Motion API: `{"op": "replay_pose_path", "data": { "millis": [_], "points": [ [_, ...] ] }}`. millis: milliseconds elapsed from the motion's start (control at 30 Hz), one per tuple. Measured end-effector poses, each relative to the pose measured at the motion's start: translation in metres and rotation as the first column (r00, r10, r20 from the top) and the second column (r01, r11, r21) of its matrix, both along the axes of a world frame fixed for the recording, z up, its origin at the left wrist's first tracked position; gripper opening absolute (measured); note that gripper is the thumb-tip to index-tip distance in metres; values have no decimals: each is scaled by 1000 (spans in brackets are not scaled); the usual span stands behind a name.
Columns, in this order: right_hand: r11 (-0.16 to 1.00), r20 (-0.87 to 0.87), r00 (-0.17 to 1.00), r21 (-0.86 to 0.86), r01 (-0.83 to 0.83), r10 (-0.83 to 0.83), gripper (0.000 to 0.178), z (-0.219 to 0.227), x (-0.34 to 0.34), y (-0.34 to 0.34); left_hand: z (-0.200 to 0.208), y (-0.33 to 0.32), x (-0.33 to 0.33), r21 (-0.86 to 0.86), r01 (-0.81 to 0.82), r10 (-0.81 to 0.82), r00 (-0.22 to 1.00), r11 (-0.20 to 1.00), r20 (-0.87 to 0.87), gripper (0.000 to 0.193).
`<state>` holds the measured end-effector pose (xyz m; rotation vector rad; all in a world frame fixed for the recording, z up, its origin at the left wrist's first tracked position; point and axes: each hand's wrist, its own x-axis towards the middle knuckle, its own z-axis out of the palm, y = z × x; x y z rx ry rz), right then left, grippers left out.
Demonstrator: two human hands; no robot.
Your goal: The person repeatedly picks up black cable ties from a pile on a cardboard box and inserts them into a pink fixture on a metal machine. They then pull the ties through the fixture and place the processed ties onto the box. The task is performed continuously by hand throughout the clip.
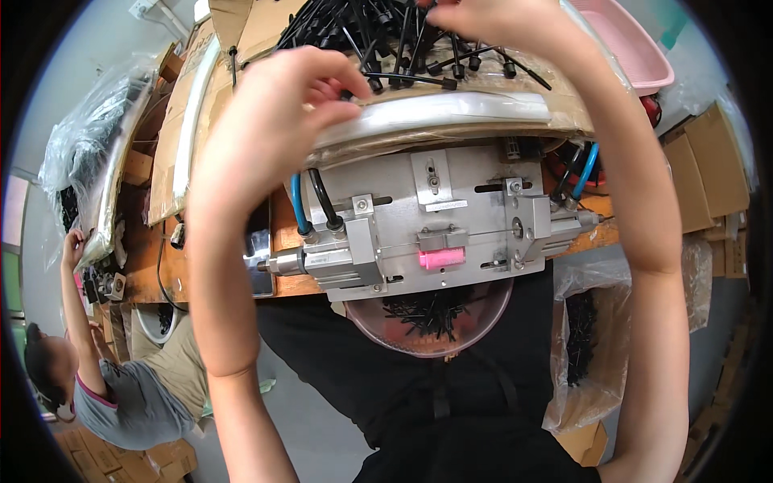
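My left hand (pixel 302 101), blurred, hovers over the near left edge of a heap of black rods (pixel 330 32) with thicker heads. Its fingers curl with thumb and forefinger apart, and a black tip shows in the gap. At the heap's far side my right hand (pixel 467 18), partly cut off by the top edge, has its fingertips closed at a black rod (pixel 419 40). Below the hands lies a metal fixture (pixel 403 197) with two facing cylinder blocks and a thin rod across the middle. A bright pink piece (pixel 442 258) sits at its front centre.
A translucent bowl (pixel 374 342) of black pieces stands under the fixture at my lap. White padding (pixel 451 111) edges the cardboard tray. Blue hoses (pixel 299 205) run to the cylinders. A bag (pixel 592 338) of black parts hangs right; a co-worker (pixel 133 394) sits left.
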<state>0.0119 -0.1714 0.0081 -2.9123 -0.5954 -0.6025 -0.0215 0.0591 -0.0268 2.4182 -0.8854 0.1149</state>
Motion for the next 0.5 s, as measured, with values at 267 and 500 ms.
{"op": "replay_pose_path", "data": {
  "millis": [267,500],
  "points": [
    [725,-90,971,681,-101,221,22,69,17,-51,55,46,43,-624,-93,-104,956,776,-273,20],
    [403,155,982,896,-187,112,28,30,-47,-66,-15,-9,-66,-315,-176,307,845,933,437,62]
  ]
}}
